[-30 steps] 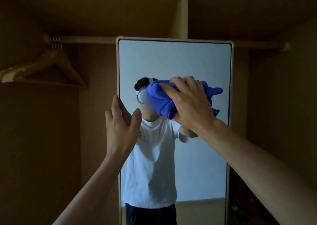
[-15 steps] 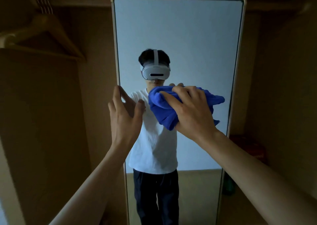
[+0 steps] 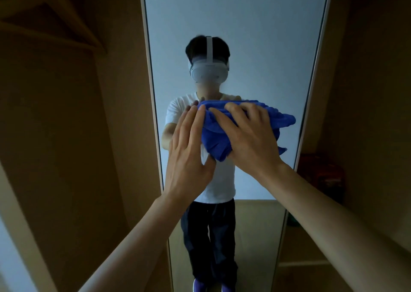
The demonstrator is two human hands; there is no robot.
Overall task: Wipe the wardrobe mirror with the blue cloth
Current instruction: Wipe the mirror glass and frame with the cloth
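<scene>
The tall wardrobe mirror point(image 3: 255, 29) with a pale frame fills the middle of the head view and reflects a person in a white shirt wearing a headset. A bunched blue cloth point(image 3: 218, 140) is pressed against the glass at mid height. My right hand point(image 3: 251, 140) lies spread over the cloth and grips it. My left hand point(image 3: 189, 153) is beside it on the left, fingers apart, fingertips touching the cloth's left edge.
Brown wardrobe walls close in on both sides. A wooden hanger point(image 3: 66, 24) hangs at the upper left. A dark red object point(image 3: 320, 176) sits on a shelf to the right of the mirror, with a lower shelf point(image 3: 300, 262) beneath.
The view has tilted down the mirror. My right hand has carried the cloth lower on the glass. My left hand has left the mirror's left edge and moved right onto the cloth.
</scene>
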